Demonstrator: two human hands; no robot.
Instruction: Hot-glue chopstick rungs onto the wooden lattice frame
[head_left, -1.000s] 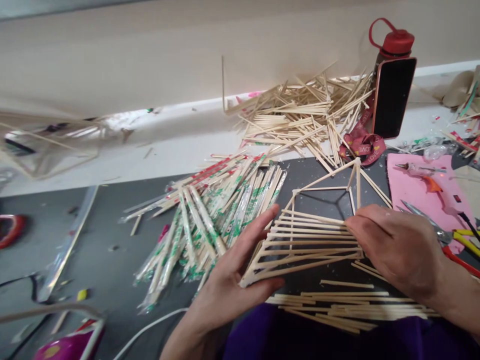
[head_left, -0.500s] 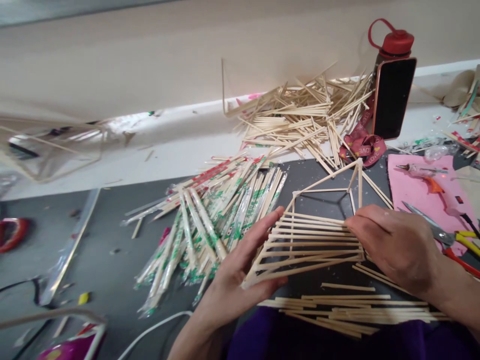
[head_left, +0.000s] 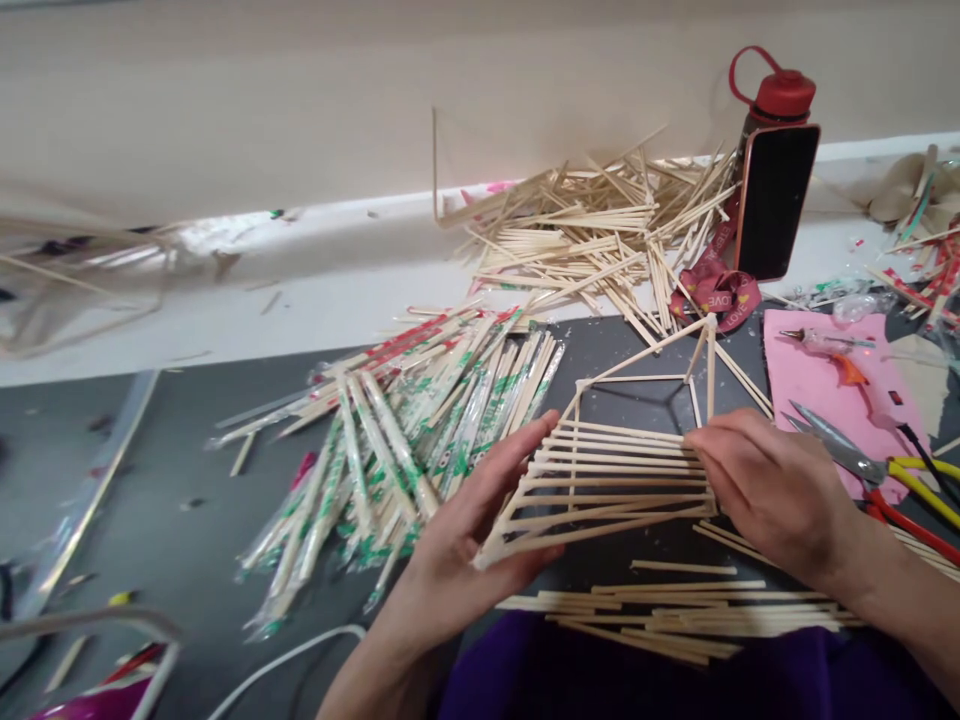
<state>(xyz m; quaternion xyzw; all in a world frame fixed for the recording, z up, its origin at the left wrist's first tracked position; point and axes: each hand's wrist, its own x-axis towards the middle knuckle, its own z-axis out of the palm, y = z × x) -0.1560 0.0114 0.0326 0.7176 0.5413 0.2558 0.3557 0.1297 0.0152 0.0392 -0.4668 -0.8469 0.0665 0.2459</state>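
A frame of thin wooden chopsticks (head_left: 630, 482) is held between my hands, with a row of sticks laid across its near face and bare uprights standing behind. My left hand (head_left: 457, 550) grips its left corner, fingers along the far side and thumb along the near lower edge. At the right side, my right hand (head_left: 784, 490) is closed in a pinch on the end of one of the upper cross sticks; the fingertips partly hide that joint. Loose cut chopsticks (head_left: 675, 605) lie just below the frame, close to my body.
Wrapped chopsticks (head_left: 375, 470) are piled left of the frame, bare ones (head_left: 592, 235) by the wall. A phone (head_left: 780, 200) leans on a red-capped bottle (head_left: 785, 92). At right, a glue gun (head_left: 847, 360) rests on pink cloth (head_left: 787, 385) beside pliers-like cutters (head_left: 851, 450).
The camera view has turned slightly right, so the table things appear further left. Both hands keep the same hold on the chopstick frame, with hardly any movement.
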